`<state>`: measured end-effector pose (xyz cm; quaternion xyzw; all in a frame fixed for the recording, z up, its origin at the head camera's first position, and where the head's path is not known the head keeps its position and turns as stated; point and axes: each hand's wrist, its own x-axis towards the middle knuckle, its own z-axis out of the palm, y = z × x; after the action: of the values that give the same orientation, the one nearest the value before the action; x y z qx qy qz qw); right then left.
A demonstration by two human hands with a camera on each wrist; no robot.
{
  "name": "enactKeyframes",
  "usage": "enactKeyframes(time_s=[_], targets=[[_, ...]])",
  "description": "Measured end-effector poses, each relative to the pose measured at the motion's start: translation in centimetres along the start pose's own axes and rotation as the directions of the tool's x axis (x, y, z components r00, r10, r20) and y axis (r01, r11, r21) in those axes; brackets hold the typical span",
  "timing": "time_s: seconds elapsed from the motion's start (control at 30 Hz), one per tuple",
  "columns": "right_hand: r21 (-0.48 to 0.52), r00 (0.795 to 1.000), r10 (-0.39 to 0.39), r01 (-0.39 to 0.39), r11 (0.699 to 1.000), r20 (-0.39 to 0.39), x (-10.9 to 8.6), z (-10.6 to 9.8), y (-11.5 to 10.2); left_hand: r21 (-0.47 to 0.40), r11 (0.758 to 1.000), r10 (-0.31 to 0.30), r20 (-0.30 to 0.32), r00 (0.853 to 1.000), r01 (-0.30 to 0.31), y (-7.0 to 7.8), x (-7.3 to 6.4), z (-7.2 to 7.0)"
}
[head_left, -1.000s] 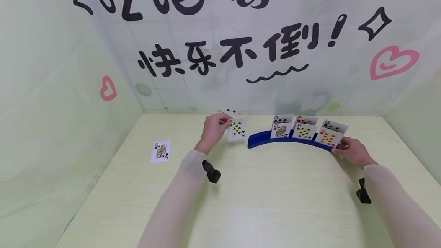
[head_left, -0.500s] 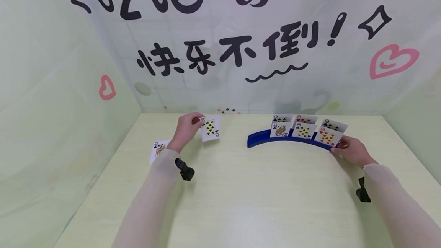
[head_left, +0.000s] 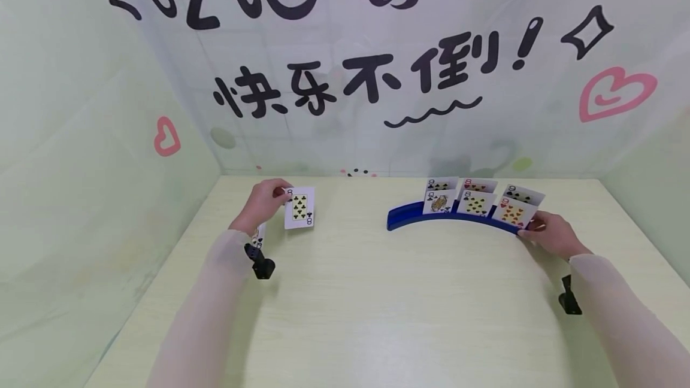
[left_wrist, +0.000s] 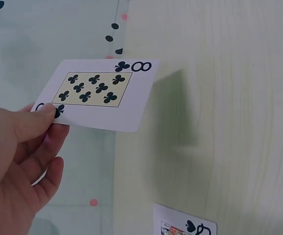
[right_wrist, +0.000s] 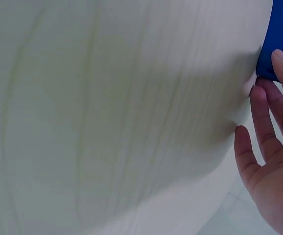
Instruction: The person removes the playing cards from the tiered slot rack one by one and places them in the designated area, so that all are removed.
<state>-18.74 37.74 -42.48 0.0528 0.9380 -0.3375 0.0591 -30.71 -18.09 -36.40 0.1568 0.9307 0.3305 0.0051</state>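
Note:
Between thumb and fingers, my left hand point(head_left: 261, 203) pinches an eight of clubs point(head_left: 299, 208) by one corner, its face toward me. The left wrist view shows the card point(left_wrist: 92, 93) raised, its shadow falling on the table. Below lies a queen of spades point(left_wrist: 185, 226), mostly hidden behind my left wrist in the head view. My right hand point(head_left: 555, 235) grips the right end of a curved blue card holder point(head_left: 404, 217). In the right wrist view the thumb lies on the holder's end point(right_wrist: 273, 39), with fingertips at its underside.
Several playing cards stand in the holder in two rows, among them a front queen point(head_left: 439, 202), an eight point(head_left: 475, 203) and a red nine point(head_left: 512, 213). The holder's left slot shows bare blue. A printed cloth wall point(head_left: 323, 142) closes off the table's back.
My left hand has carried the eight of clubs leftward, away from the holder, and its wrist now covers most of the queen of spades. The right hand stays at the holder's end.

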Motion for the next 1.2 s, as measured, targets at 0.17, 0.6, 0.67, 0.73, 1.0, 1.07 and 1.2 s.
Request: enactKeyframes(time_s=[0.17,0.6,0.67,0.73,1.0,1.07,1.2], targets=[[0.004,1.0,-0.002,0.002,1.0,0.002,0.0,-0.1,0.0,0.03,0.999,-0.018,0.07,0.997,0.016,-0.9,-0.3,-0.8],[0.001,1.0,-0.005,0.005,1.0,-0.009,0.1,0.2,0.3,0.047,0.997,-0.071,0.176,0.982,0.063,-2.5,-1.3,-1.2],[0.003,1.0,-0.003,0.003,1.0,-0.011,0.1,0.2,0.3,0.053,0.996,-0.077,0.173,0.982,0.069,-2.6,-1.5,-1.1],[0.004,1.0,-0.002,0.002,1.0,-0.012,0.0,0.2,0.3,0.058,0.995,-0.084,0.165,0.983,0.075,-2.8,-1.6,-1.0],[-0.005,1.0,-0.001,0.001,1.0,-0.023,-0.1,0.3,0.3,0.087,0.988,-0.133,0.114,0.984,0.124,-3.8,-1.6,0.1],[-0.007,1.0,-0.004,0.003,1.0,-0.027,-0.1,0.3,0.2,0.082,0.988,-0.142,0.105,0.984,0.134,-3.9,-1.7,0.4],[-0.002,1.0,-0.005,0.005,1.0,-0.03,0.0,0.4,0.3,0.087,0.985,-0.154,0.082,0.985,0.147,-4.4,-1.7,0.8]])
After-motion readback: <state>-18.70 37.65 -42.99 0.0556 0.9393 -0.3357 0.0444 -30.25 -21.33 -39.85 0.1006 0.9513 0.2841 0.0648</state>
